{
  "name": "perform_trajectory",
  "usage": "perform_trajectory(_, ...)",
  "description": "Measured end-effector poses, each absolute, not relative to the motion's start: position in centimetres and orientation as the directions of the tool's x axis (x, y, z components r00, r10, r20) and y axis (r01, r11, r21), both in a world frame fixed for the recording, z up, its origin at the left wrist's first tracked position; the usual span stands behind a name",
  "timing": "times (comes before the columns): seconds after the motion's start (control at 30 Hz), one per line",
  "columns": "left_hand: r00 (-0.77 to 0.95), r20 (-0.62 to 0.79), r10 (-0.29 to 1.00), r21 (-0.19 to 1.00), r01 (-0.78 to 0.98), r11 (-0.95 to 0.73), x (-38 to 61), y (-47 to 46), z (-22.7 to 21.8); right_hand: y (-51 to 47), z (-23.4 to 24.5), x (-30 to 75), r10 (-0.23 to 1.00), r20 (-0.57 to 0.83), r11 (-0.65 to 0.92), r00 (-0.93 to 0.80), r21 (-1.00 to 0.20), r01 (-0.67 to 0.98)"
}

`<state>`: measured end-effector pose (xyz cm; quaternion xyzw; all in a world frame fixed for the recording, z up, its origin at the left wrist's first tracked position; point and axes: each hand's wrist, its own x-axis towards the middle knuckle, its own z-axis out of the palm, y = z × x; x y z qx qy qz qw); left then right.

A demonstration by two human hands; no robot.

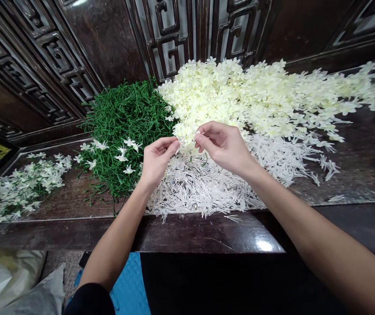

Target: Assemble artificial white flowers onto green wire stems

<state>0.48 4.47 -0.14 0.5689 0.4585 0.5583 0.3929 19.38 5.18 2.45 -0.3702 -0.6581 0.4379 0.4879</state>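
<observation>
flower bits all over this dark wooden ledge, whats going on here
A person's left hand and right hand meet fingertip to fingertip, pinching a small cream flower above the wooden ledge. Behind them lies a heap of cream blossoms, with a mound of green stems to its left and white stamen pieces under the hands. Stemmed flowers lie at far left.

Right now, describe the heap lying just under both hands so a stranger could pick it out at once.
On the dark wooden ledge, three heaps sit close together. The heap of thin white sprigs lies nearest the front edge, below the left hand and right hand. Unlike the green stems to its left and the cream blossoms behind, it is pure white and spiky.
</observation>
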Motion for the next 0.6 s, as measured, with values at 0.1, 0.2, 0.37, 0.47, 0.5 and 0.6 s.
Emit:
perform_trajectory(0.1,0.009,0.197,0.980,0.979,-0.063,-0.196,0.4,4.8,-0.7,4.9,2.2,19.0,0.891,0.348,0.393,-0.292,-0.913,0.111)
perform_trajectory(0.2,0.043,0.183,0.982,0.977,-0.120,-0.176,0.6,4.7,-0.7,4.8,1.9,18.7,0.868,0.387,0.443,-0.310,-0.886,0.135)
perform_trajectory(0.37,-0.014,0.157,0.988,0.966,-0.208,-0.156,1.0,4.3,0.2,4.8,1.9,18.7,0.819,0.501,0.561,-0.280,-0.804,0.200)
perform_trajectory(0.47,-0.016,0.126,0.992,0.963,-0.238,-0.127,1.2,4.1,0.6,4.8,1.8,18.7,0.784,0.549,0.615,-0.290,-0.752,0.237)
perform_trajectory(0.5,-0.010,0.121,0.993,0.964,-0.237,-0.120,1.3,4.0,0.7,4.8,1.7,18.6,0.779,0.555,0.622,-0.292,-0.743,0.248)
perform_trajectory(0.6,0.008,0.126,0.992,0.971,-0.204,-0.122,1.3,3.9,0.7,4.8,1.5,18.5,0.770,0.570,0.637,-0.289,-0.716,0.287)
